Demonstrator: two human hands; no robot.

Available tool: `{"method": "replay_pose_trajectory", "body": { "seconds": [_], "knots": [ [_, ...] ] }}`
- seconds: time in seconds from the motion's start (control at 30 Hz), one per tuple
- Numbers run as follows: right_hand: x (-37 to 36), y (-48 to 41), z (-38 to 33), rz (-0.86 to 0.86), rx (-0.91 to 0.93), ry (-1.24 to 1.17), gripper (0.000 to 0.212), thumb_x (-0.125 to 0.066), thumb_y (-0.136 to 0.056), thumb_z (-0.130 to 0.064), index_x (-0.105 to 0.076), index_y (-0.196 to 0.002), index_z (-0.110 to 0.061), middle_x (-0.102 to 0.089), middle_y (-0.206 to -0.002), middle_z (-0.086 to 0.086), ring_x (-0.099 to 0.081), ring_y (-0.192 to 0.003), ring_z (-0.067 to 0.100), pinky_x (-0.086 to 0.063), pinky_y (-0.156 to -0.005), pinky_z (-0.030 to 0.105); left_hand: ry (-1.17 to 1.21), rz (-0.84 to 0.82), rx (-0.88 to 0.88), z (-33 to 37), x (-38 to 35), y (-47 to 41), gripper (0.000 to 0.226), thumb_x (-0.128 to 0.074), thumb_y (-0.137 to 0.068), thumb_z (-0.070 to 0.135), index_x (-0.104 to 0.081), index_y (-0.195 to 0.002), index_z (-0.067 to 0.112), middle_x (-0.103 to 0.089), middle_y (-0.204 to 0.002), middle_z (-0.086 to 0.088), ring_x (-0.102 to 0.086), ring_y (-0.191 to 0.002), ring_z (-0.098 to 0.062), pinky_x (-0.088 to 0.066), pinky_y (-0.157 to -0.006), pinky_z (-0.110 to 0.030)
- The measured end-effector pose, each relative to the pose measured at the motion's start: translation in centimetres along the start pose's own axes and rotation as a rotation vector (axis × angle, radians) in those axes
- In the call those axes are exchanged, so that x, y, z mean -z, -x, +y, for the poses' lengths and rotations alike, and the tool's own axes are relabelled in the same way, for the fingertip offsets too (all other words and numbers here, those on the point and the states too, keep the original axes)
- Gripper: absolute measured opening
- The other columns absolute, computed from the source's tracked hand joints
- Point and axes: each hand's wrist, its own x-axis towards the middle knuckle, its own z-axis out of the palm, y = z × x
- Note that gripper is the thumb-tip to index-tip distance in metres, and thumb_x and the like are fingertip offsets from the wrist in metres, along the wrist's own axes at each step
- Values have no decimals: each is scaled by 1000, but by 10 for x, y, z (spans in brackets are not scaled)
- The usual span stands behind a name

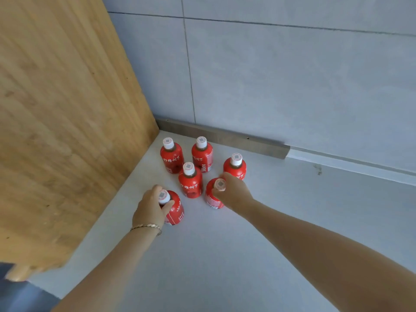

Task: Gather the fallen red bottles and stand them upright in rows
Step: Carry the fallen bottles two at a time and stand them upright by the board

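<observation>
Floor (225,255): left hand (149,209) and right hand (234,190) partly hide two red bottles (176,210).

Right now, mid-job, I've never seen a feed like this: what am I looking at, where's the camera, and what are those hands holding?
No machine here: these are a person's two bare hands, filmed by one wide camera worn on the head, looking forward and down. On a pale surface, in the corner between a wooden panel and a tiled wall, six red bottles stand upright. The left hand grips the nearest bottle around its top; the right hand grips the next bottle by its cap. The other four bottles stand free behind them.
</observation>
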Motion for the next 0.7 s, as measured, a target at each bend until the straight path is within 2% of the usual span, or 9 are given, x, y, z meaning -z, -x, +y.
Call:
{"method": "replay_pose_trajectory", "body": {
  "seconds": [0.13,0.27,0.33,0.4,0.43,0.47,0.53,0.6,0.7],
  "knots": [
    [-1,7,0,-98,97,54,28,-54,-88,-26,-55,-112,-11,-65,-102,6,-63,-96,25,-53,-89,39,-395,69,-60,10,6,7,41,-70,-79,21,-57,-115,5,-56,-115,-17,-52,-108,-37,-48,-86,-45],
    [17,29,44,-312,-45,226,36,-53,-90,-25,-54,-124,-12,-60,-124,7,-57,-113,23,-45,-93,30,-563,102,-450,36,-8,19,34,-83,-50,7,-67,-80,7,-66,-84,-15,-64,-74,-35,-55,-65,-41],
    [32,44,78,-377,-146,241,35,-51,-89,-25,-54,-122,-14,-65,-106,5,-59,-102,20,-45,-85,27,-537,-93,-528,67,-19,32,16,-74,-68,14,-63,-80,10,-66,-82,-8,-64,-74,-30,-51,-61,-35],
    [49,61,112,-392,-240,273,36,-49,-89,-25,-54,-123,-17,-60,-72,-3,-55,-87,16,-41,-77,26,-478,-299,-460,95,-41,44,12,-52,-87,22,-58,-93,14,-66,-98,-4,-63,-92,-28,-47,-73,-33],
    [61,71,131,-377,-283,291,36,-48,-89,-25,-53,-124,-18,-56,-66,-6,-53,-86,15,-40,-76,25,-488,-400,-431,109,-57,48,14,-46,-89,23,-56,-96,16,-66,-105,-3,-62,-99,-26,-46,-77,-31],
    [74,81,149,-358,-322,302,36,-47,-89,-26,-52,-125,-19,-57,-69,-7,-54,-88,16,-40,-77,25,-501,-494,-419,124,-72,54,15,-44,-89,24,-56,-97,19,-65,-110,-2,-61,-102,-25,-45,-79,-30],
    [104,103,191,-308,-412,307,36,-46,-90,-26,-51,-126,-19,-64,-103,-2,-59,-103,19,-42,-83,27,-515,-616,-469,161,-102,69,17,-43,-89,24,-57,-98,20,-65,-113,-2,-60,-99,-25,-43,-78,-29],
    [136,128,233,-230,-493,284,36,-46,-92,-27,-51,-126,-18,-54,-131,1,-55,-117,19,-42,-92,28,-510,-692,-538,200,-133,88,11,-41,-88,23,-53,-90,24,-65,-112,-1,-60,-94,-24,-40,-73,-26],
    [185,170,296,-130,-587,235,37,-46,-92,-26,-51,-127,-15,-49,-137,2,-52,-122,20,-40,-99,28,-530,-758,-649,259,-180,122,6,-41,-90,23,-45,-86,24,-63,-110,0,-55,-89,-21,-39,-74,-26]
  ]
}}
